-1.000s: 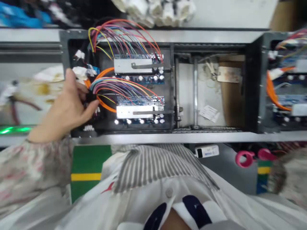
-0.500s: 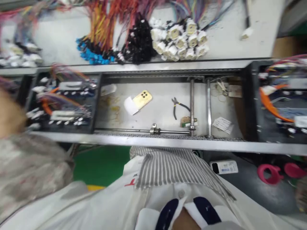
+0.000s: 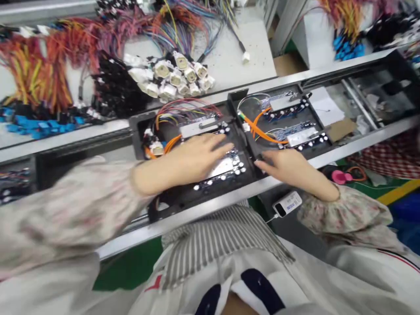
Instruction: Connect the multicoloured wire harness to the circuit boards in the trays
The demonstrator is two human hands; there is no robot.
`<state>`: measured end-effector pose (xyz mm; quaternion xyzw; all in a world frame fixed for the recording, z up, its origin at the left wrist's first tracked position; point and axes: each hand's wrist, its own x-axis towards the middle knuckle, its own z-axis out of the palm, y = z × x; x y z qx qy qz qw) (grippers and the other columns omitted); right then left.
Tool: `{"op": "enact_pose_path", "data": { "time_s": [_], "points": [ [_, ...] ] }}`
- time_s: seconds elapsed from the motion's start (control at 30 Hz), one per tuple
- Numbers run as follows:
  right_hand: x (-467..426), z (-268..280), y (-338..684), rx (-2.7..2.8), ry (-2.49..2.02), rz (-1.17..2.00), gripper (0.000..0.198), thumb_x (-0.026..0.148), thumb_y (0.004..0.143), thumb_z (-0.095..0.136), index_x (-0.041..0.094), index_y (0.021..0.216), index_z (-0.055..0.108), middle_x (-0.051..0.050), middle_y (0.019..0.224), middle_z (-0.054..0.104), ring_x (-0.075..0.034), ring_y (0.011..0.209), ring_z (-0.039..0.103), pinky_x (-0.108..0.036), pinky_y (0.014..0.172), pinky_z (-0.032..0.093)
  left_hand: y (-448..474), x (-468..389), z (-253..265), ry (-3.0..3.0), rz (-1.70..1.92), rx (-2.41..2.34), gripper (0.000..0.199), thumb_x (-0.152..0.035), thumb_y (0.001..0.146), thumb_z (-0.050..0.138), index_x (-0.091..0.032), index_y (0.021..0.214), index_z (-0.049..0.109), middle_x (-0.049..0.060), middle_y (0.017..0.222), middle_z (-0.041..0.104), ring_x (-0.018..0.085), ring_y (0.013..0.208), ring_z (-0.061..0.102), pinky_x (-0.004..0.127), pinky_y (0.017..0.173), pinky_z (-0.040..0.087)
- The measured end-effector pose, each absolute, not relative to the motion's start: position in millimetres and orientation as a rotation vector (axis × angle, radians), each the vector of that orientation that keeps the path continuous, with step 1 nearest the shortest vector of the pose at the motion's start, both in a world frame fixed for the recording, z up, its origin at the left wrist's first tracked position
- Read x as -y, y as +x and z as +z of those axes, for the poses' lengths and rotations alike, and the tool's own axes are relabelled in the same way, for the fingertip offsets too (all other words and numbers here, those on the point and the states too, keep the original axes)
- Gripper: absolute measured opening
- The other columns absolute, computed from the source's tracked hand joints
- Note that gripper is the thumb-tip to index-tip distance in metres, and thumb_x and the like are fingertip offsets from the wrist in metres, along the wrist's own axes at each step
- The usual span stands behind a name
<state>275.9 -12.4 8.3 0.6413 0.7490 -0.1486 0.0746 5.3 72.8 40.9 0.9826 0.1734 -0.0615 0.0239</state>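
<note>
My left hand (image 3: pixel 197 157) lies over a black tray (image 3: pixel 173 201), its fingers stretched toward the right above a circuit board (image 3: pixel 226 166) with a silvery plate and white round parts. In the same tray, behind the hand, sits another board (image 3: pixel 198 127) with coloured wires. My right hand (image 3: pixel 285 166) is at the front left corner of a second black tray (image 3: pixel 241 127), thumb and forefinger apart. Whether its fingertips touch the tray I cannot tell. Orange cables (image 3: pixel 259 127) run to the boards in this second tray. Nothing shows held in either hand.
Both trays rest on a metal-railed conveyor (image 3: pixel 229 194). On the shelf behind lie bundles of white connectors (image 3: pixel 177 76), black connectors (image 3: pixel 114 85) and blue connectors (image 3: pixel 42 127). A white device with a cable (image 3: pixel 288 203) and a pink ring-shaped thing (image 3: pixel 341 176) are below the right side.
The view has turned to the right. Both hands are now in sight at the trays; before, only a blurred left arm showed. The phone and pliers on the conveyor bed are out of sight.
</note>
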Motion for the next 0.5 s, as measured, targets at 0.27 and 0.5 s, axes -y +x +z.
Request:
{"op": "enact_pose_path", "data": {
  "time_s": [0.27,0.5],
  "points": [
    [-18,29,249,-2.284,2.199,-0.317,0.048,0.044,0.099,0.046,0.010,0.125,0.067,-0.022,0.115,0.073,-0.039,0.104,0.071,-0.041,0.081,0.049,-32,-68,22,3.014,-0.529,-0.598,0.026,-0.008,0.096,0.046,-0.011,0.100,0.070,0.014,0.109,0.073,0.027,0.107,0.064,0.037,0.081,0.045],
    [-63,-14,259,-1.916,2.152,-0.873,0.067,0.051,0.103,0.020,0.004,0.126,0.062,-0.033,0.124,0.065,-0.045,0.121,0.063,-0.048,0.093,0.047,-103,-58,38,2.934,-0.499,-0.720,0.016,-0.006,0.086,0.059,-0.014,0.086,0.072,0.009,0.095,0.074,0.026,0.097,0.067,0.034,0.074,0.043]
  ]
}}
